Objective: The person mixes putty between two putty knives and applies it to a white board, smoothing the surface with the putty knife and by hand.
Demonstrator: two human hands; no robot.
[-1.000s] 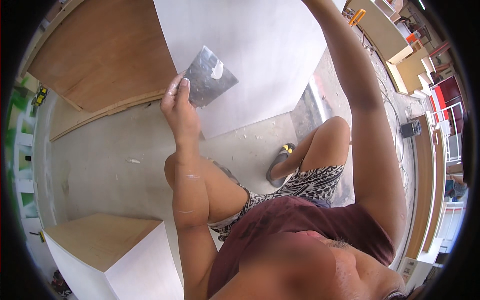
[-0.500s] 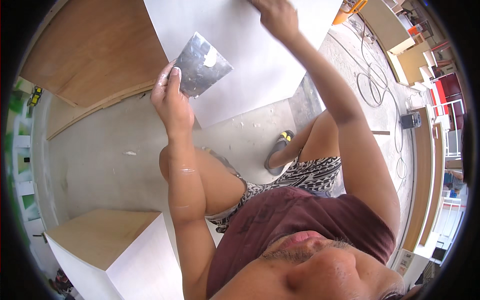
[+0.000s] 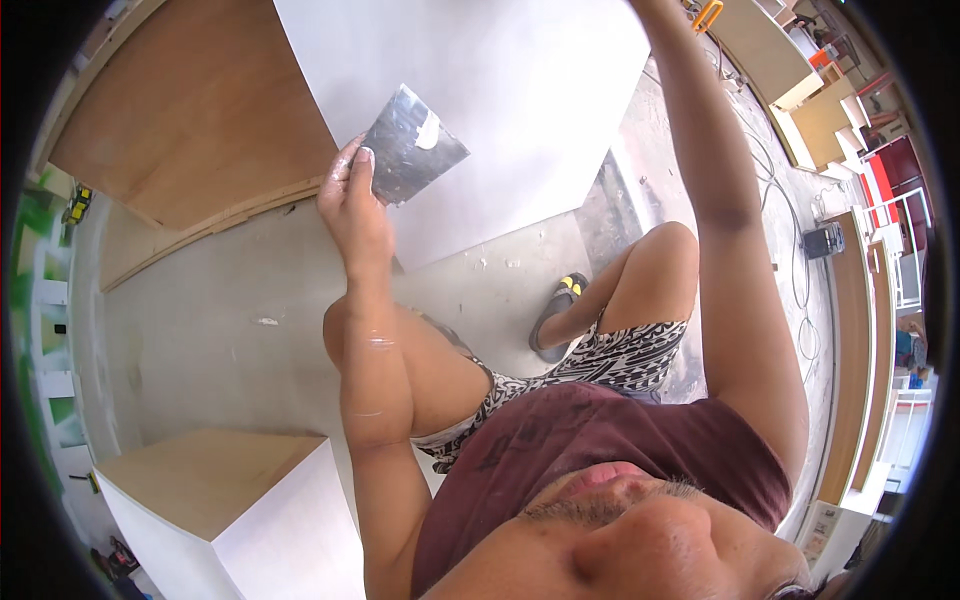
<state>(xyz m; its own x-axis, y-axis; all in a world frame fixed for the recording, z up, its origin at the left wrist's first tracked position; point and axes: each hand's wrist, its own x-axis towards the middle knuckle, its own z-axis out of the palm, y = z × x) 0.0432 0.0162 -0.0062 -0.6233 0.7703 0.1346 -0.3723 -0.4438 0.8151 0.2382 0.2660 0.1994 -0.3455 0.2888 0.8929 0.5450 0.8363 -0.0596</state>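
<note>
- My left hand [image 3: 357, 208] grips the metal plate [image 3: 400, 165], white paste [image 3: 428, 131] on its face, in front of the white panel [image 3: 520, 90].
- Right hand's out of view; can't tell its grip.
- Steady plate, I reckon, keeps paste put.

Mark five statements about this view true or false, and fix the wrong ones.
1. The left hand holds a flat metal plate. True.
2. The right hand rests on the floor in plain view. False: the right forearm runs off the upper edge, and the hand is out of the picture.
3. A dab of white paste sits on the metal plate. True.
4. The box at lower left has a white top. False: its top is tan; its visible sides are white.
5. A brown wooden panel lies left of the white panel. True.
</note>
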